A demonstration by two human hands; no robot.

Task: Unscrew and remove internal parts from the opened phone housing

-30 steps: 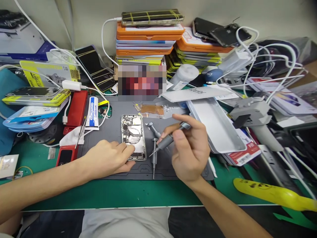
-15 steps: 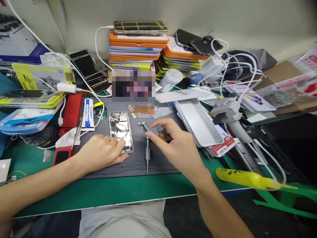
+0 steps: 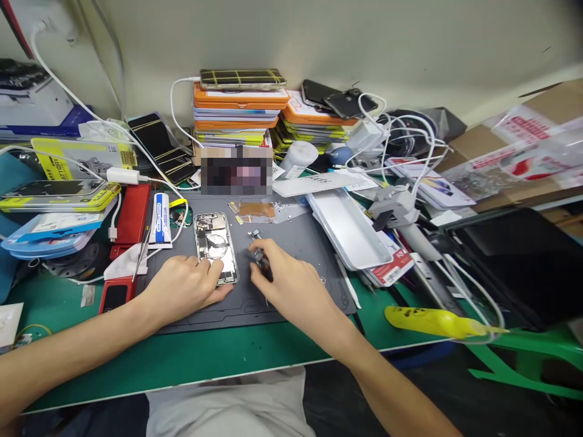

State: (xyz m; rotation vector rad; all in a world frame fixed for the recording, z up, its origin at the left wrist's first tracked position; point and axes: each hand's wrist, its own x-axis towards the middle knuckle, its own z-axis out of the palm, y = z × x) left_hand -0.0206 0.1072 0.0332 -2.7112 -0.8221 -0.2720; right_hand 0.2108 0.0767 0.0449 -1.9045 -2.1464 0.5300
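Observation:
An opened phone [image 3: 217, 233] lies on the dark grey mat [image 3: 291, 306], its inner parts and a round coil showing. My left hand [image 3: 189, 282] is closed over the phone's lower left side, fingers on its inner face and thumb at the bottom edge. Just right of the phone, my right hand [image 3: 286, 276] curls around a dark grey screwdriver [image 3: 261, 262], mostly hidden by the fingers. Small metal pieces [image 3: 254, 233] show beyond the fingertips.
Behind the mat's centre stand stacked orange and yellow cases [image 3: 239, 100]. Left are a white-and-blue tube [image 3: 160, 220], tweezers [image 3: 142, 252] and red boxes [image 3: 135, 212]. White trays [image 3: 348, 233], tangled cables and a yellow bottle [image 3: 423, 321] lie to the right.
My right hand has moved left and down over the grey screwdriver, covering most of it. My left hand stays on the phone. The camera view has tilted up and shifted right.

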